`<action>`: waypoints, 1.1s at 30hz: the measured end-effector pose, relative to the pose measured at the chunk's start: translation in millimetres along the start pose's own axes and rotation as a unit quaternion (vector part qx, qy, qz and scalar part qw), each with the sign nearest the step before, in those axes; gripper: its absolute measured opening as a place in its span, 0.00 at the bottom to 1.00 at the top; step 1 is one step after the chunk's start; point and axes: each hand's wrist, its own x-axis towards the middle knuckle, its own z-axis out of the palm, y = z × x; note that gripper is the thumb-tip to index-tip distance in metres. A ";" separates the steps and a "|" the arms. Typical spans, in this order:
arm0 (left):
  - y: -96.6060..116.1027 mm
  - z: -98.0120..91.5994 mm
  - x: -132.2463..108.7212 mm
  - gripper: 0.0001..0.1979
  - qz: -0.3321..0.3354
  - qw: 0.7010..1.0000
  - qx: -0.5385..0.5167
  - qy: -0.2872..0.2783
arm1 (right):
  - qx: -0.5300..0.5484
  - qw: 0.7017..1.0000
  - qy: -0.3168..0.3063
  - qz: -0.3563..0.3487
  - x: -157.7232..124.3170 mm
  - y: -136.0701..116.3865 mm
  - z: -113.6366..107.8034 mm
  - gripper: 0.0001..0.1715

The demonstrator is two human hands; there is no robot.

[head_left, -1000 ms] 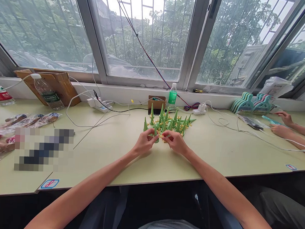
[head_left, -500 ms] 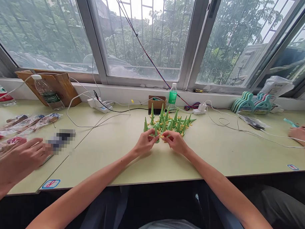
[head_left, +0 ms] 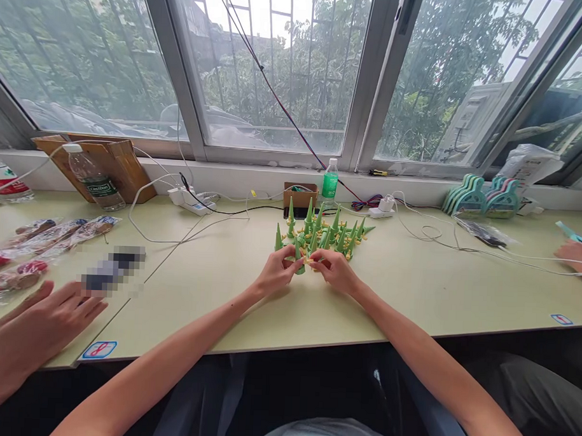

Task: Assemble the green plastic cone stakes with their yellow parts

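Fingers of my left hand (head_left: 277,271) are closed around a small green cone-shaped piece (head_left: 298,251), which stands upright at the front of the group. Close beside it, my right hand (head_left: 335,270) pinches a small yellow part (head_left: 307,260) at the green piece's side. Whether the two parts are joined cannot be made out, since the fingertips cover them. Just behind my hands, several green cones (head_left: 336,221) with yellow bits stand and lie in a cluster on the table (head_left: 268,312).
A small cardboard box (head_left: 300,196) and a green-labelled bottle (head_left: 329,180) stand behind the cluster. White cables (head_left: 151,240) and a power strip (head_left: 196,204) lie left. Another person's hand (head_left: 48,324) rests at the left; a further person's hand (head_left: 576,253) is far right.
My hands hold nearly the same position at the pieces. At the left, the other person's hand has drawn back from the blurred object. The far-right hand has shifted slightly, with a light-blue item raised.
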 end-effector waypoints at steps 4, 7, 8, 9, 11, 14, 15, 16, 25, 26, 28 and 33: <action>1.1 -0.7 -1.9 0.10 0.005 1.000 0.013 0.001 | -0.012 1.000 -0.008 -0.005 0.2 -1.4 -0.9 0.14; 1.0 -0.8 -2.4 0.10 0.009 1.000 0.024 -0.002 | -0.032 0.999 -0.013 -0.010 0.4 -3.7 -2.0 0.16; 0.5 -0.6 -2.3 0.10 0.012 1.000 0.028 -0.004 | -0.041 0.999 -0.013 -0.012 0.5 -4.1 -2.2 0.17; -0.1 -0.4 -2.1 0.10 0.017 0.999 0.033 -0.004 | -0.050 0.999 -0.013 -0.014 0.5 -4.1 -2.4 0.18; -1.8 0.4 -1.4 0.11 0.031 0.999 0.043 -0.002 | -0.064 0.998 -0.012 -0.018 0.6 -3.2 -2.4 0.21; -4.1 1.7 -0.7 0.12 0.048 0.998 0.048 0.003 | -0.066 0.998 -0.015 -0.014 0.5 -0.3 -1.7 0.26; -4.4 2.0 -0.6 0.13 0.051 0.998 0.047 0.003 | -0.064 0.998 -0.016 -0.011 0.5 0.4 -1.5 0.27; -4.5 2.3 -0.5 0.12 0.053 0.997 0.047 0.003 | -0.063 0.998 -0.016 -0.009 0.4 0.8 -1.4 0.28; -0.1 3.0 -0.2 0.13 0.057 0.997 0.037 0.024 | -0.055 0.998 -0.019 -0.002 -1.6 -9.0 -2.9 0.16; 0.5 3.0 -0.3 0.13 0.059 0.997 0.039 0.025 | -0.052 0.998 -0.023 -0.004 -1.7 -8.9 -2.7 0.16; 1.8 2.9 -0.6 0.13 0.060 0.997 0.046 0.024 | -0.051 0.998 -0.030 -0.009 -1.6 -7.5 -2.2 0.17; 3.8 3.2 -1.7 0.14 0.056 0.997 0.059 0.019 | -0.073 0.997 -0.040 -0.008 -0.4 -1.1 -1.3 0.25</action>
